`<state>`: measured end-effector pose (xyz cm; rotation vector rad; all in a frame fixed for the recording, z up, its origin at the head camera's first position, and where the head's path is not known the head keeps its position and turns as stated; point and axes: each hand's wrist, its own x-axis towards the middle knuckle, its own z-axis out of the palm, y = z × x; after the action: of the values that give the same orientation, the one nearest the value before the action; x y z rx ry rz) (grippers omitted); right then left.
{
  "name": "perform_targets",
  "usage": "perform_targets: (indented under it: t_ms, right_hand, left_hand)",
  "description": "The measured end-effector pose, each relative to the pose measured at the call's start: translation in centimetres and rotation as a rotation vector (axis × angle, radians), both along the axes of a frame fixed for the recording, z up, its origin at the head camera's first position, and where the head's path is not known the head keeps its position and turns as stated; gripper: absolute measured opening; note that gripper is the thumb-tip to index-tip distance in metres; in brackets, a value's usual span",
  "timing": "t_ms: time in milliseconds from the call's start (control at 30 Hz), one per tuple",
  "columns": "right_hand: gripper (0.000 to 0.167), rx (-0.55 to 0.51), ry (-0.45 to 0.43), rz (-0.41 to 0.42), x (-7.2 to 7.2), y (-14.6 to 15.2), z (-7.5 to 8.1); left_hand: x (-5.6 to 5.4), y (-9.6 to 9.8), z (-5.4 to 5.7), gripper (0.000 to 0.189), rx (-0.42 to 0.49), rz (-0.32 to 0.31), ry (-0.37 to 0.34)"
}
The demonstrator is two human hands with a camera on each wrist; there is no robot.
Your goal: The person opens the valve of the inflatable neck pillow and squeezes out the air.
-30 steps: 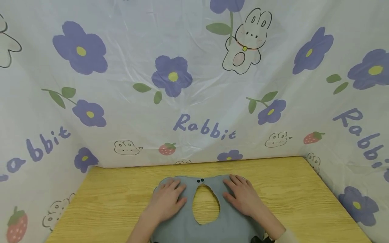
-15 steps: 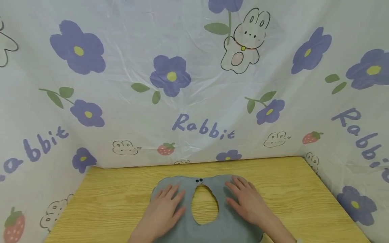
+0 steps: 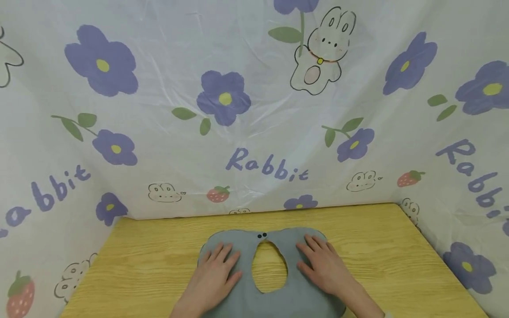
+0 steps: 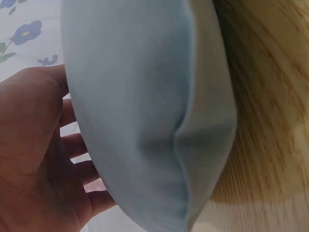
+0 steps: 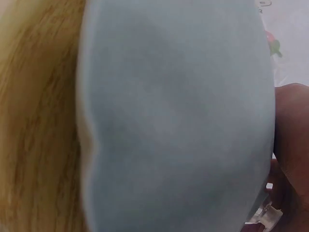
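A plump grey-blue neck pillow point(image 3: 274, 304) lies on the table, its oval hole showing the wood beneath. Two dark snap buttons point(image 3: 262, 235) join its arms at the far end. My left hand point(image 3: 212, 274) rests on the left arm of the pillow, fingers spread and nearly straight. On the opposite arm rests my right hand point(image 3: 326, 267), its fingers likewise extended. The left wrist view shows the pillow's seamed side point(image 4: 183, 125), with the left fingers point(image 4: 75, 145) touching its top. In the right wrist view the pillow point(image 5: 178, 116) hides most of the right hand point(image 5: 294, 135).
The wood-grain table point(image 3: 151, 251) extends to both sides of the pillow. A white sheet point(image 3: 167, 53) printed with flowers, rabbits and strawberries hangs behind it and along both sides. A small clear plastic piece point(image 5: 270, 216) shows beside the right hand in the right wrist view.
Both hands have slid slightly back toward the body from the pillow's far edge, mostly between one second and half a second ago. The pillow stays in place.
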<state>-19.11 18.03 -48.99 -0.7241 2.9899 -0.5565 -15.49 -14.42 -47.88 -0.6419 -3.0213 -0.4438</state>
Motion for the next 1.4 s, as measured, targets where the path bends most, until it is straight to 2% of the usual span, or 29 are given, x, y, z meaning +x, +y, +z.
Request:
perform_targets:
  t_ms: [400,767,1000,1133,1400]
  right_hand:
    - [0.051,0.026,0.000,-0.002,0.0,0.1,-0.4]
    - [0.050,0.006,0.019,-0.007,0.5,0.3,-0.4]
    - [0.050,-0.036,0.040,-0.009,1.4,0.6,0.6]
    - [0.050,-0.039,0.037,-0.004,2.1,0.8,1.1]
    - [0.048,0.006,0.048,0.012,3.0,0.9,0.6]
  left_hand:
    - [0.0,-0.3,-0.6,0.046,-0.009,-0.012,-0.004]
    - [0.2,-0.3,-0.3,0.045,0.001,-0.015,-0.010]
    - [1.1,-0.2,0.7,0.045,-0.010,-0.019,0.028]
    - [1.9,-0.2,1.3,0.047,-0.035,-0.027,0.025]
    - [2.6,-0.1,1.1,0.050,-0.075,-0.045,0.011]
